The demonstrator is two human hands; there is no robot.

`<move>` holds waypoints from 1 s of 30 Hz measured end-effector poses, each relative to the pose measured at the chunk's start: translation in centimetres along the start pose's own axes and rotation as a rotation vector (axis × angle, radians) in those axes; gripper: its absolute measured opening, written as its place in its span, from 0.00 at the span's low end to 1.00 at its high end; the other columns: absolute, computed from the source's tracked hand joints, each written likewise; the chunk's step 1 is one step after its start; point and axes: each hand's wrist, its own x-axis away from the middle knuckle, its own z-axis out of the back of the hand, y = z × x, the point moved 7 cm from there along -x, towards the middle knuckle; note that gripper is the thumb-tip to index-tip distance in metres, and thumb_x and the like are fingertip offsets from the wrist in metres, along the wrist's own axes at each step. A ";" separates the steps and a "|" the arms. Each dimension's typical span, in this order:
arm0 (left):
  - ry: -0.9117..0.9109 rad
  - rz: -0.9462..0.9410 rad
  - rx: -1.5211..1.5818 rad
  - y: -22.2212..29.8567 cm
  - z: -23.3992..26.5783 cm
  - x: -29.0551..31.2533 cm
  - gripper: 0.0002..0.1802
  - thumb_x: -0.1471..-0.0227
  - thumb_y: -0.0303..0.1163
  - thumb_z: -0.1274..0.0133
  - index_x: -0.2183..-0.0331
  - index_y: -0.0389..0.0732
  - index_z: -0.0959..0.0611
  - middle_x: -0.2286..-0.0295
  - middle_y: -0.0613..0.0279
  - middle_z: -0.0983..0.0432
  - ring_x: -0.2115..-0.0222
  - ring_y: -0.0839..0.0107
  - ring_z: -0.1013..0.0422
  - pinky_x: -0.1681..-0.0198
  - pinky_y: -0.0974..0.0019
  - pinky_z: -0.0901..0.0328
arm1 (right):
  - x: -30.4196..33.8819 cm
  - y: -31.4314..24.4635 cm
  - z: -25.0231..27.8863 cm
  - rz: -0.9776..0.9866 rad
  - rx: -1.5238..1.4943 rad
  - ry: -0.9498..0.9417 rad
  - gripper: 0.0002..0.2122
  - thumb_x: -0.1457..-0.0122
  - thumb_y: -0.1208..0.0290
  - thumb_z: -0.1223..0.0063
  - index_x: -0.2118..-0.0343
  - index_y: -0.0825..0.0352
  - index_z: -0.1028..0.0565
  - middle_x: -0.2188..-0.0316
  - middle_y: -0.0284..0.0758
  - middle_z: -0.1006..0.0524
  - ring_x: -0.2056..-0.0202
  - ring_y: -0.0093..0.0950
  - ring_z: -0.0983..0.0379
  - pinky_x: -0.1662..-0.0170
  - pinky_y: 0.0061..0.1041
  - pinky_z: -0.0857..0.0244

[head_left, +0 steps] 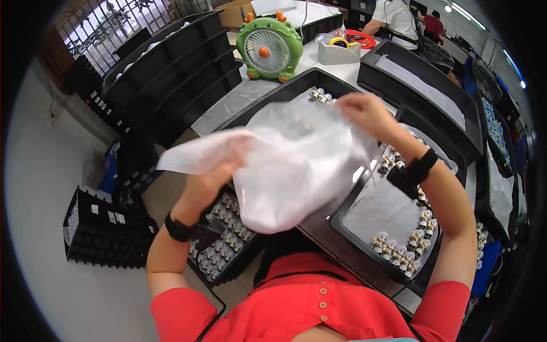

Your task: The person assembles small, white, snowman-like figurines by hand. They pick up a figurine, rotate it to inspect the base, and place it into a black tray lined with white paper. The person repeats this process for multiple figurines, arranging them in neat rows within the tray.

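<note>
- Head view: the white sheet [296, 176] hangs between the hands, its longer spread running from near left to far right and its middle sagging toward the person.
- The left hand [223, 164], the nearer one, has fingers closed on its left part; the right hand [367, 114], farther off, curls its fingers in and seems to pinch the far right edge, though blurred.
- Below is the far tray [336, 81] with small parts; the right tray [370, 211] lies nearer, on the table [231, 104].
- Left: stacked black trays [176, 74]. Far: a green fan [268, 23], a seated person [396, 20].
</note>
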 end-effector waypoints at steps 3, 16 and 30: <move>0.207 -0.109 0.205 0.5 4.9 0.7 0.26 0.54 0.22 0.54 0.49 0.32 0.31 0.57 0.58 0.30 0.55 0.70 0.34 0.50 0.67 0.40 | -1.6 1.4 6.6 0.011 -0.143 0.361 0.08 0.43 0.75 0.51 0.63 0.65 0.22 0.75 0.28 0.24 0.75 0.15 0.33 0.71 0.17 0.37; 0.233 0.870 0.103 -14.0 9.9 14.5 0.20 0.48 0.27 0.51 0.52 0.34 0.30 0.78 0.65 0.26 0.78 0.77 0.29 0.74 0.74 0.34 | -0.2 16.0 8.4 -0.372 0.323 0.319 0.12 0.55 0.69 0.46 0.66 0.67 0.22 0.73 0.42 0.21 0.68 0.33 0.24 0.62 0.27 0.33; -0.472 0.081 -0.442 5.5 -4.5 3.1 0.44 0.58 0.42 0.39 0.43 0.39 0.41 0.47 0.45 0.41 0.51 0.53 0.35 0.48 0.57 0.41 | -3.9 8.5 6.9 -0.321 0.246 0.151 0.14 0.53 0.66 0.44 0.67 0.72 0.22 0.73 0.43 0.22 0.72 0.32 0.25 0.65 0.26 0.34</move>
